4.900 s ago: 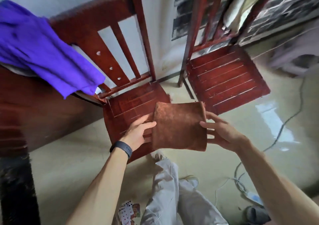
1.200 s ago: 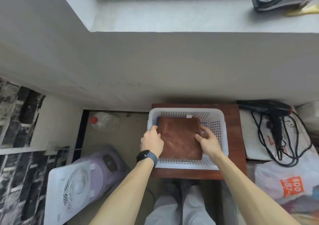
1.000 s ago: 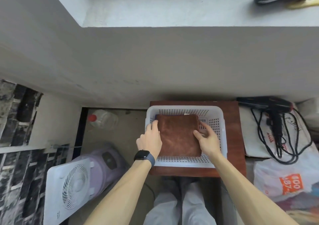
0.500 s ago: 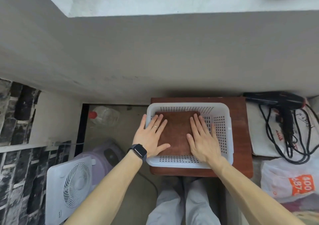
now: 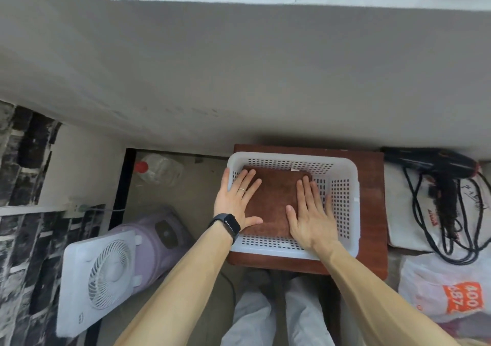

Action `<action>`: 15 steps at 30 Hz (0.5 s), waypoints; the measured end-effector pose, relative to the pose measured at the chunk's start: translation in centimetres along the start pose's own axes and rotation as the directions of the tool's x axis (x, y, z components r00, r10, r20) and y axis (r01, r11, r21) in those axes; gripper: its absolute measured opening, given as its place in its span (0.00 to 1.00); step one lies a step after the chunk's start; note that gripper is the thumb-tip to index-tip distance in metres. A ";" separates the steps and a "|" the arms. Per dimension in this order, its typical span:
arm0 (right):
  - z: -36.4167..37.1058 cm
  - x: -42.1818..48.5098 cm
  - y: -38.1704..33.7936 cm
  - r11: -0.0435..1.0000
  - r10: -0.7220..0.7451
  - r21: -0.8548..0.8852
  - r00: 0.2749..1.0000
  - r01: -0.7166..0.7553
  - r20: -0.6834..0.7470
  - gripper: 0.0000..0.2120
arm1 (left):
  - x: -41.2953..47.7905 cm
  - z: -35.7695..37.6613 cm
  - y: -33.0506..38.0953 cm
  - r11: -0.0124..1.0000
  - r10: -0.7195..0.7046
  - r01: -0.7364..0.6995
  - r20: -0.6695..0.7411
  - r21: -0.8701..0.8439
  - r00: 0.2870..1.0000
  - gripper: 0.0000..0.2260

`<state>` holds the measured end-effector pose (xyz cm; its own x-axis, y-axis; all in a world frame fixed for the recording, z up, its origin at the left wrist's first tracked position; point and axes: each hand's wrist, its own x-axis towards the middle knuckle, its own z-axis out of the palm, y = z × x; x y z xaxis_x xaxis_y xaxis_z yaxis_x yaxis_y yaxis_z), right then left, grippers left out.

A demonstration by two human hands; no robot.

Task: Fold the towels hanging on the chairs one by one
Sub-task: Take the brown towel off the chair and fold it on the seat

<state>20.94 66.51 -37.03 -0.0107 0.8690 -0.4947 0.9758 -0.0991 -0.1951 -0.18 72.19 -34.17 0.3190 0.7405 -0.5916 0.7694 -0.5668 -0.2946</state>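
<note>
A folded brown towel (image 5: 276,199) lies flat inside a white perforated plastic basket (image 5: 342,199). The basket stands on a small dark red wooden table (image 5: 372,212) against the grey wall. My left hand (image 5: 236,199), with a ring and a dark wristwatch, lies flat with straight fingers on the towel's left side, its little finger over the basket's left rim. My right hand (image 5: 310,212) presses flat on the towel's right side, fingers straight. No chair and no hanging towel is in view.
A white box fan (image 5: 98,279) leans on a lilac appliance (image 5: 159,236) on the floor at left, near a plastic bottle (image 5: 156,169). A black hair dryer (image 5: 438,167) with cable and white bags (image 5: 441,287) lie right of the table.
Since the chair frame I carried the folded brown towel to the basket and laid it in. My hands let go of its edges and now lie flat on top.
</note>
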 end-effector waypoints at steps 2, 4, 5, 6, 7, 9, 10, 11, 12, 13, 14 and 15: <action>-0.9 0.1 -0.2 1.000 -0.009 -0.012 0.998 0.010 0.062 0.33 | -0.4 -0.5 0.0 1.000 -0.009 0.010 0.026 -0.010 1.000 0.44; -2.4 -0.1 -0.2 0.998 -0.038 -0.036 0.994 0.042 0.107 0.33 | -1.1 -1.1 -0.2 0.999 -0.016 0.017 0.036 -0.049 0.999 0.43; -3.4 -0.4 -0.1 0.996 -0.065 -0.056 0.991 0.072 0.121 0.33 | -1.6 -1.5 -0.1 0.997 -0.024 0.027 0.030 -0.078 0.999 0.42; -4.4 -0.9 0.0 0.991 -0.101 -0.079 0.987 0.112 0.127 0.33 | -2.2 -1.9 0.0 0.993 -0.041 0.043 0.018 -0.106 0.999 0.40; -5.4 -1.5 0.2 0.983 -0.140 -0.099 0.982 0.153 0.130 0.32 | -3.0 -2.4 0.2 0.989 -0.066 0.066 0.009 -0.129 0.998 0.38; -7.2 -3.0 0.6 0.968 -0.205 -0.114 0.968 0.223 0.148 0.30 | -5.2 -3.6 0.7 0.971 -0.142 0.142 0.014 -0.192 0.990 0.32; -8.1 -3.7 0.6 0.962 -0.230 -0.115 0.960 0.249 0.159 0.29 | -6.4 -4.1 0.9 0.950 -0.190 0.190 0.026 -0.247 0.981 0.29; -8.8 -4.4 0.6 0.953 -0.257 -0.117 0.952 0.278 0.167 0.28 | -7.8 -4.4 1.3 0.914 -0.244 0.244 0.040 -0.323 0.969 0.27; -9.5 -5.0 0.3 0.942 -0.292 -0.122 0.942 0.313 0.166 0.27 | -9.4 -4.7 1.7 0.856 -0.306 0.301 0.057 -0.420 0.950 0.26; -10.1 -5.7 -0.1 0.926 -0.335 -0.126 0.929 0.355 0.156 0.26 | -11.1 -4.8 2.1 0.772 -0.373 0.355 0.077 -0.527 0.925 0.25; -10.6 -6.3 -0.6 0.907 -0.384 -0.127 0.912 0.401 0.142 0.25 | -12.8 -4.8 2.6 0.664 -0.440 0.401 0.104 -0.631 0.892 0.24; -11.1 -7.0 -1.5 0.883 -0.440 -0.122 0.890 0.454 0.122 0.24 | -14.6 -4.6 3.0 0.542 -0.503 0.438 0.141 -0.718 0.853 0.23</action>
<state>22.00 65.97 -23.94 -0.4658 0.7575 -0.4573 0.8832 0.3662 -0.2930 0.03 61.30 -22.97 -0.1925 0.8658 -0.4619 0.9536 0.2760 0.1201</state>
